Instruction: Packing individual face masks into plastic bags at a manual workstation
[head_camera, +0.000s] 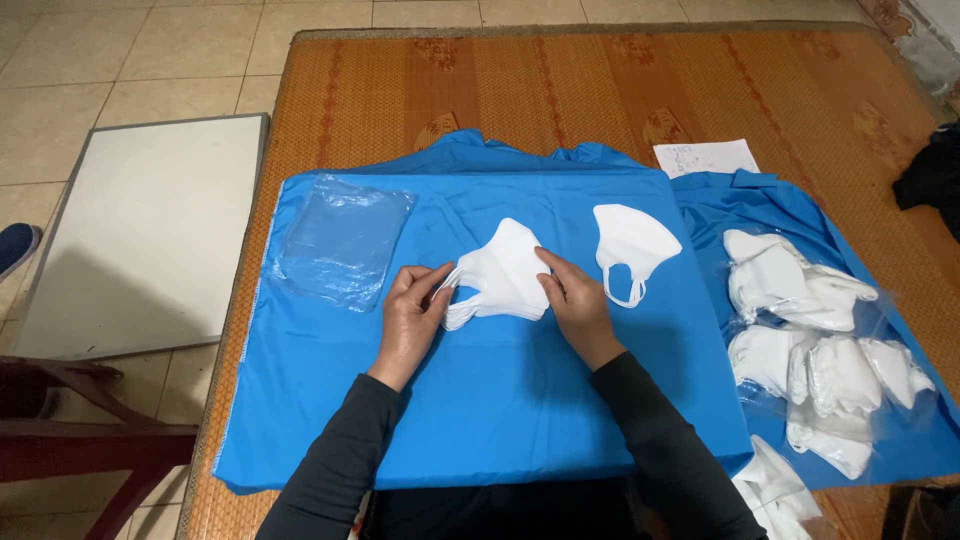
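While both hands press in on a small stack of white face masks (500, 278), the step in hand looks like squaring that stack up on the blue cloth (500, 400) that covers the table (560, 90). Going from the left, a white board (150, 230) lies on the tiled floor beside the table, and a pile of clear plastic bags (345, 240) rests flat on the cloth near its left edge, just beyond the left hand (412, 310). That hand sits at the left end of the stack, its fingers (440, 275) curled together and clamped on the ear-loop side of the masks. The right hand (575, 300) holds the opposite end, its fingers (548, 262) pinched closed on the upper right edge, so the stack is gripped between the two hands near the middle of the cloth. Just to the right, a single white mask (632, 245) lies alone with its loop hanging toward the person, apart from the stack. Farther right, bagged bundles of masks (820, 340) lie on the cloth, with a sheet of paper (705, 157) beyond them. My judgement is that the next move calls for keeping the edges aligned under an even squeeze, and for one hand to come free without the stack fanning out.
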